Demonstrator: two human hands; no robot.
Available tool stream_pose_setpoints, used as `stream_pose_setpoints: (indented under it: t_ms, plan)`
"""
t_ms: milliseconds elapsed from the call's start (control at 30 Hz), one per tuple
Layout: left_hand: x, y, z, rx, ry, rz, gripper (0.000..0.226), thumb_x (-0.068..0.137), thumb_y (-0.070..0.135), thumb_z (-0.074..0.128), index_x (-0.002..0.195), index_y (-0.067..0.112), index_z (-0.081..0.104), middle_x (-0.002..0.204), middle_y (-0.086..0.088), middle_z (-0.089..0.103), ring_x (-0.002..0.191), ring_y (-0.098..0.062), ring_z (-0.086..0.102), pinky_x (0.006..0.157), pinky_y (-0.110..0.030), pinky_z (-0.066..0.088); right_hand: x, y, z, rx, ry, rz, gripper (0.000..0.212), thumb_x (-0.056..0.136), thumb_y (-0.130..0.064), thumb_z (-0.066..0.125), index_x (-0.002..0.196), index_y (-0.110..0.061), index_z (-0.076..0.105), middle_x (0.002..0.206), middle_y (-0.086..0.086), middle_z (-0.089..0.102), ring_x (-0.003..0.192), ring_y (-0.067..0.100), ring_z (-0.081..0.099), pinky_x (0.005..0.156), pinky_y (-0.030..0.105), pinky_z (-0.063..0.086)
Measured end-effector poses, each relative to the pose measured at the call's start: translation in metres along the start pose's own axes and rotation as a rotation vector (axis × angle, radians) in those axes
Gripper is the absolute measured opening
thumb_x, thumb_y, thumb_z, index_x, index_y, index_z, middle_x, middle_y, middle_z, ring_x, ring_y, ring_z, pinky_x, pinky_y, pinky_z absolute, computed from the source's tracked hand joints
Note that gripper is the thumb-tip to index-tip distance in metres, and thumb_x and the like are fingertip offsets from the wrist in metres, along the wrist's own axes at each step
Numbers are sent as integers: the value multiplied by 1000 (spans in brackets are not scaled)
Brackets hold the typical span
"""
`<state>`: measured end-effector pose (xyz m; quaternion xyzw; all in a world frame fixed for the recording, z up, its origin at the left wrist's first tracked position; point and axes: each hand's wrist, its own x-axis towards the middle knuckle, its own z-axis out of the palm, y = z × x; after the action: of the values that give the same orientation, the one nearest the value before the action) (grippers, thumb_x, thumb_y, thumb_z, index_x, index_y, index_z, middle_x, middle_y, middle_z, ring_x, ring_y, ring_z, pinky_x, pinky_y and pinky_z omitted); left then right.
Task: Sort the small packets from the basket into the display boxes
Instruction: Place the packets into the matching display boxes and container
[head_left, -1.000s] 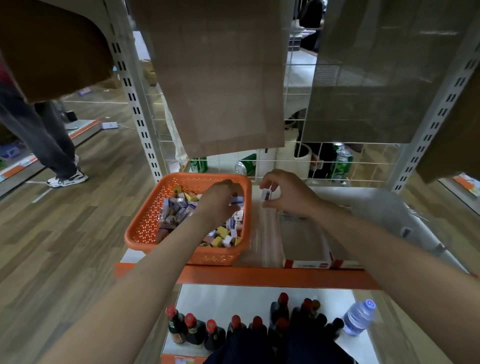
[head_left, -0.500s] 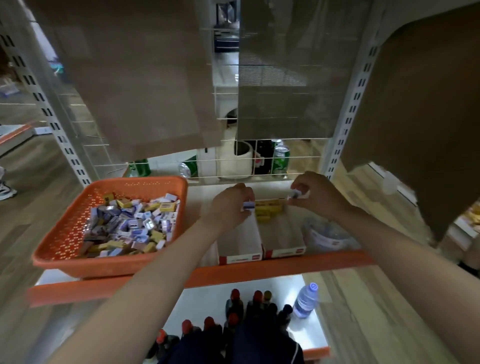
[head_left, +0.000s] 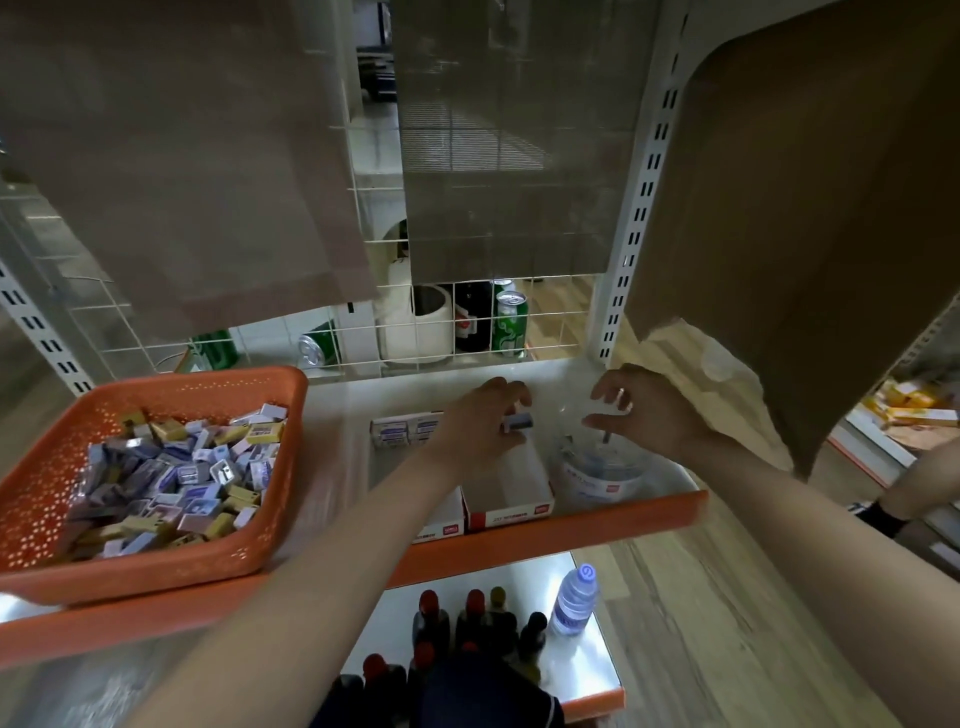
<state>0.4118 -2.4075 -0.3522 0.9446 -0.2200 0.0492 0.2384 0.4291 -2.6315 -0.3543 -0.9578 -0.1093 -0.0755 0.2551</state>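
Single head-worn wide-angle view, looking forward and down.
Close above the orange-edged shelf (head_left: 597, 525), facing the wire back grid (head_left: 457, 332); both forearms reaching in from below, lower shelf and floor at bottom.

An orange perforated plastic basket (head_left: 270, 467) sits at the left of the frame on the shelf, filled with a loose jumble of small packets (head_left: 182, 483), mostly pale purple and white with some yellow ones, lying at all angles. Two white display boxes with red-trimmed front edges stand side by side at the centre: the left box (head_left: 441, 519) holds a neat row of purple-and-white packets (head_left: 405, 428) at its far end, while the right box (head_left: 511, 493) shows a bare floor. One small purple-and-white packet (head_left: 518, 422) is pinched above the far end of the right box, just right of that row.
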Motion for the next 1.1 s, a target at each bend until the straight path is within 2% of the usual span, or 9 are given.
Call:
stream_pose_setpoints:
  t_ms: [133,267,367,500,733,833,933,1100]
  plan:
    - [3,6,3,-66,14,17,41,86,16,64,124,12,49,120,-7,56,102,-19,56,80,-21,40,3,-16,12,178,-85,-134,31,64,-16,87,88,-19,67,82,0,62,80,18,59,80,39,52]
    - [6,7,5,-86,40,26,45,84,18,67,122,12,45,116,-9,59,101,-24,59,82,-30,47,8,-29,24,231,-116,-214,27,63,-7,86,83,-16,69,87,10,70,85,23,65,82,36,52]
    - [7,7,5,-86,49,21,45,84,18,67,121,12,44,113,-8,59,97,-22,59,77,-26,44,11,-35,27,211,-99,-222,21,66,-9,85,84,-9,73,83,6,71,81,18,65,80,34,52]
    - [6,5,3,-67,53,20,42,84,12,65,121,12,46,114,-6,57,98,-21,59,75,-22,40,12,-34,23,166,-105,-211,19,69,-10,83,84,-10,73,84,4,70,81,18,64,80,34,51]
    - [-4,-18,-3,236,-7,-42,42,90,24,54,130,20,42,127,0,51,114,-19,52,86,-30,43,1,3,-1,6,-1,-22,17,72,-16,79,82,-22,66,83,-5,65,84,16,62,80,37,50]
    - [-12,-35,-6,255,-39,-89,42,90,26,56,129,20,42,126,0,52,111,-19,53,85,-30,42,-6,18,-9,-41,-39,57,21,72,-22,79,82,-28,62,82,-7,64,85,16,62,78,32,48]
    - [-17,-44,-8,276,-41,-101,39,91,26,54,128,20,43,123,0,52,111,-19,52,85,-30,42,-8,21,-11,-68,-67,121,25,71,-30,81,89,-26,63,82,-6,63,83,13,60,77,29,46]
    - [-17,-46,-12,280,-25,-97,39,90,23,55,128,22,44,123,1,53,111,-19,52,86,-29,40,-1,6,-11,-108,-2,116,13,81,-24,71,91,-21,65,80,-5,63,82,17,61,81,34,47]
